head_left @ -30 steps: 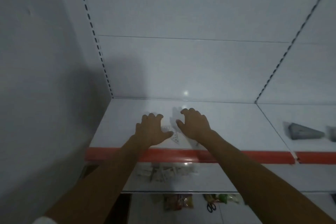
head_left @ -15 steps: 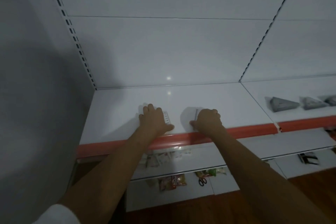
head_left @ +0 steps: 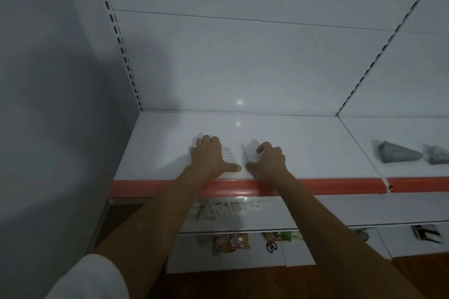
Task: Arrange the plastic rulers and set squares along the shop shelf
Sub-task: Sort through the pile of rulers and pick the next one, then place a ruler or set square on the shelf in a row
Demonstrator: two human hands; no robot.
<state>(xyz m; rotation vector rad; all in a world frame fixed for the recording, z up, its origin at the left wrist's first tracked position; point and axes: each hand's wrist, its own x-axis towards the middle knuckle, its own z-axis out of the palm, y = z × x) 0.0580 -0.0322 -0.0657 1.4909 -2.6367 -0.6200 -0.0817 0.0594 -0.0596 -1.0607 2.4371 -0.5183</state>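
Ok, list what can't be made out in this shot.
- Ruler, head view: mostly under the left hand.
- Clear piece by the right hand: too faint to name.
- Grey set squares: the farther one cut off by the right edge.
- Packets on the lower shelf: blurred.

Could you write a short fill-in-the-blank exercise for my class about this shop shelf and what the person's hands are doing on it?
1. The front edge strip of the shelf is coloured ____.
2. The clear ruler with printed numbers lies under the ____ hand.
3. On the lowest shelf, a pair of ____ lies beside the snack packets.
4. The grey triangular packs lie to the ____ of both hands.

Missing words: red; left; scissors; right
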